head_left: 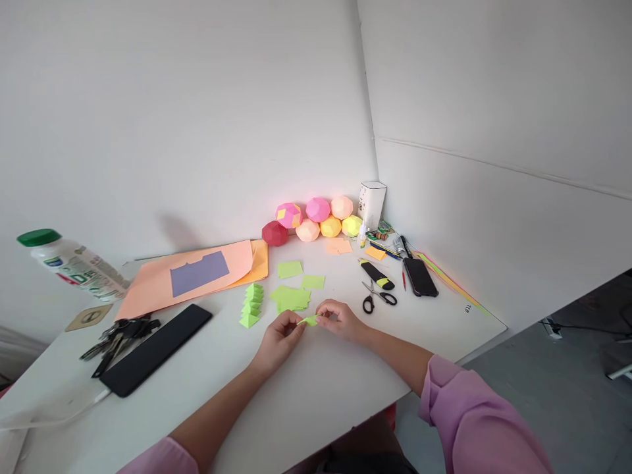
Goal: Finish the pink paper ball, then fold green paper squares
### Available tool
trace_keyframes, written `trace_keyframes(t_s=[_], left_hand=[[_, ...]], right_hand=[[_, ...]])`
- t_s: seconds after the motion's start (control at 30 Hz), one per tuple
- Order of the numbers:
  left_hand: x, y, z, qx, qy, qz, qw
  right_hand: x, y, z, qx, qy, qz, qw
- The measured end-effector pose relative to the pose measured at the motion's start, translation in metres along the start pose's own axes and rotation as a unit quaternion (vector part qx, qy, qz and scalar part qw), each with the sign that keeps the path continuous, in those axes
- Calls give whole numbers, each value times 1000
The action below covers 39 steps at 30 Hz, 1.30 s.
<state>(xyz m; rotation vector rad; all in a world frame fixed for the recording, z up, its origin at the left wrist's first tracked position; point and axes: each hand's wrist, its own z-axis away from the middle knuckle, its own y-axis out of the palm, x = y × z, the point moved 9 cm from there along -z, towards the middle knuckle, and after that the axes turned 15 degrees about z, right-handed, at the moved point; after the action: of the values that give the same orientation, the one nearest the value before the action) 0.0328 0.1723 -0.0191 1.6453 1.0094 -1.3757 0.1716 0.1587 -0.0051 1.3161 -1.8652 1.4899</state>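
One green paper (311, 320) between the fingers (295, 335)

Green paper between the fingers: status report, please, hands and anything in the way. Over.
Left hand, right hand: both pinching the green paper. Paper: partly hidden. Green sheets beyond the hands, scissors to the right; neither blocks them.

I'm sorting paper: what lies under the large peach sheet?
An orange sheet shows past the right edge of the peach sheet; whatever lies beneath its middle is covered.
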Motion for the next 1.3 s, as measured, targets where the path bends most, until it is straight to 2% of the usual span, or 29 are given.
trace_keyframes(t_s=[0.1, 0.2, 0.3, 0.37, 0.47, 0.53, 0.6, 0.8, 1.0, 1.13, 1.3], left_hand=[[-8, 3, 0, 16, 52, -21, 998], [-10, 1, 0, 9, 72, -49, 996], [-14, -5, 2, -29, 110, -74, 991], [-14, -8, 2, -44, 121, -59, 990], [-1, -8, 0, -36, 72, -6, 997], [6, -4, 0, -15, 32, 13, 999], [7, -1, 1, 2, 19, 11, 1000], [-13, 3, 5, 4, 84, 6, 996], [-8, 4, 5, 13, 82, -12, 997], [-5, 5, 7, 25, 51, 12, 998], [0, 13, 8, 78, -31, 137, 987]], right_hand=[[3, 1, 0, 4, -14, 11, 1000], [5, 2, 0, -2, -34, 25, 999], [16, -4, 2, -49, -96, 65, 992], [29, -11, 6, -91, -158, 114, 977], [45, -14, 12, -121, -227, 196, 946], [52, -13, 14, -124, -254, 235, 930], [58, -12, 16, -130, -277, 250, 919], [66, -11, 20, -144, -296, 244, 912], [71, -10, 25, -156, -326, 268, 893], [71, -5, 25, -126, -329, 292, 889], [65, 1, 25, -101, -317, 320, 887]])
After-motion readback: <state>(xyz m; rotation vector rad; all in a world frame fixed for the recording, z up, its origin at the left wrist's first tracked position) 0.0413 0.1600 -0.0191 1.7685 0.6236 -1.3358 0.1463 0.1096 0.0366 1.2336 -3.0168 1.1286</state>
